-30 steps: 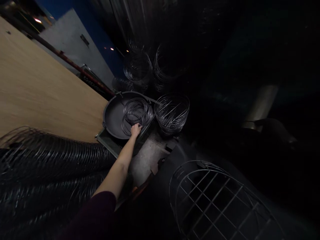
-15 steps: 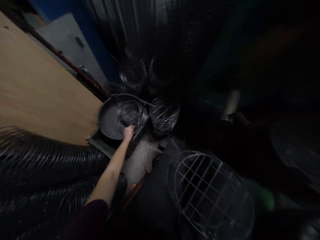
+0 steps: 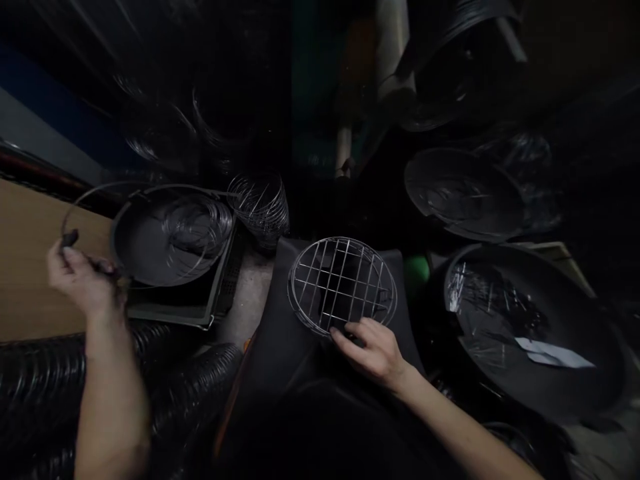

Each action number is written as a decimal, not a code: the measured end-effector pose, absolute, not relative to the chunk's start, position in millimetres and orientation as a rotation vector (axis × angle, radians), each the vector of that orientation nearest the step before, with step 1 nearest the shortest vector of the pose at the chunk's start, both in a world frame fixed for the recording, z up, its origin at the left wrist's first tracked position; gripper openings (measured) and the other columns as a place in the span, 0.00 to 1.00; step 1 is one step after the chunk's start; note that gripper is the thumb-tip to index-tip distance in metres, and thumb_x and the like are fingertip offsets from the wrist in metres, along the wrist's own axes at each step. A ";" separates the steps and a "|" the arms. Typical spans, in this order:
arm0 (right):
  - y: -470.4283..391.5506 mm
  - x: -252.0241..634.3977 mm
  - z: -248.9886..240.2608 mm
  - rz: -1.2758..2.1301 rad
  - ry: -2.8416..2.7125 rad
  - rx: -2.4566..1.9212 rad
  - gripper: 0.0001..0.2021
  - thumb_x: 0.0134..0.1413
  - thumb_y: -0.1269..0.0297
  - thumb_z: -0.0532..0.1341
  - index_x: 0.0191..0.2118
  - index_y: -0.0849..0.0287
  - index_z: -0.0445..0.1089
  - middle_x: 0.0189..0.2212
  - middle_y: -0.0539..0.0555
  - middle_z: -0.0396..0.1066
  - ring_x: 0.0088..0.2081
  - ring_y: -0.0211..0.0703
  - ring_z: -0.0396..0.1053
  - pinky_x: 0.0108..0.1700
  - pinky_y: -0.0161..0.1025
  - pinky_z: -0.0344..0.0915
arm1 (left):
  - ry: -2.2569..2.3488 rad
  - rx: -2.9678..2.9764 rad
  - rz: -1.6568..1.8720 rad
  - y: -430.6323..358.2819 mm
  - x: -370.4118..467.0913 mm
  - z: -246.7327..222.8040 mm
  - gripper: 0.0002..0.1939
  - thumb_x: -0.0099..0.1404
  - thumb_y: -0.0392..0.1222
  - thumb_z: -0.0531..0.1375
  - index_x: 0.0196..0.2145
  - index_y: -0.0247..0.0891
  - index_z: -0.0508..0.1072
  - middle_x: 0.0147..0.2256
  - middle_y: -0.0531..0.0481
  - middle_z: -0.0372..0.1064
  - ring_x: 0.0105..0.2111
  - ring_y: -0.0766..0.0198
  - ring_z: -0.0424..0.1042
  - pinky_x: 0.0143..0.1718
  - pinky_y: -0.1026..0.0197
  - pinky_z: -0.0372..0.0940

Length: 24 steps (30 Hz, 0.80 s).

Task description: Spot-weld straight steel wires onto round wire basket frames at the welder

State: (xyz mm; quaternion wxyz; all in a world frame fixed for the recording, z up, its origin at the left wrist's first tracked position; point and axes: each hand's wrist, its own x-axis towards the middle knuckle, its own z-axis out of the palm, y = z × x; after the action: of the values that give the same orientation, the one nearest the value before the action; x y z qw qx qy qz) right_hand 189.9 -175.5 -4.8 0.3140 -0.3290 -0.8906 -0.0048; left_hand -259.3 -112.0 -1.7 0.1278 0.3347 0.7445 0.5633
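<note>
Head view showed the round wire grid [image 3: 329,291] on the dark cloth [image 3: 270,380] before the person, its face upward. Being round, it had no clear long axis; one set of bars pointed away, leaning slightly right, and the other crossed sideways. The right hand [image 3: 373,350] touched its near rim, though whether the fingers clamped it could not be told. Well apart, the left hand [image 3: 85,277] pinched a thin wire hoop [image 3: 83,195], whose long span ran rightward over the left pan [image 3: 140,247] holding coiled wire [image 3: 217,223].
</note>
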 end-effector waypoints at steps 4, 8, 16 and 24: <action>-194.0 205.2 -11.9 0.043 -2.242 -0.987 0.07 0.59 0.68 0.60 0.38 0.57 0.76 0.30 0.55 0.69 0.33 0.43 0.66 0.34 0.39 0.65 | 1.490 0.807 1.720 -90.2 -183.4 -1.1 0.08 0.60 0.51 0.60 0.37 0.51 0.71 0.14 0.61 0.48 0.15 0.73 0.47 0.17 0.70 0.49; -191.0 225.8 -7.7 0.311 -1.739 -1.403 0.10 0.61 0.67 0.57 0.45 0.54 0.73 0.36 0.55 0.69 0.38 0.42 0.68 0.40 0.40 0.67 | 1.102 0.853 1.228 -48.1 -84.2 -30.5 0.19 0.59 0.53 0.62 0.46 0.44 0.71 0.15 0.62 0.53 0.13 0.76 0.45 0.13 0.73 0.46; -174.4 259.6 -47.0 0.734 -1.170 -1.838 0.22 0.59 0.47 0.55 0.45 0.60 0.72 0.41 0.58 0.73 0.45 0.50 0.70 0.50 0.48 0.66 | 1.016 1.592 0.505 4.5 -25.4 -68.4 0.23 0.61 0.57 0.60 0.48 0.41 0.76 0.46 0.48 0.75 0.46 0.56 0.73 0.48 0.59 0.68; -186.5 254.0 -55.9 0.956 -1.126 -1.907 0.29 0.61 0.44 0.49 0.58 0.60 0.65 0.21 0.49 0.67 0.19 0.39 0.63 0.25 0.37 0.66 | 0.929 1.726 0.425 12.3 -23.3 -71.8 0.28 0.60 0.60 0.59 0.53 0.42 0.72 0.53 0.48 0.70 0.55 0.51 0.68 0.59 0.52 0.59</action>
State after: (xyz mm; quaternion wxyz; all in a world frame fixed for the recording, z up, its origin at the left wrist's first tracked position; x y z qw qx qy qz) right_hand 254.0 -186.5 -55.9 0.3566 -0.7386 -0.4360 0.3704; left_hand -23.3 12.3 -71.8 0.5379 0.7255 0.3904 0.1787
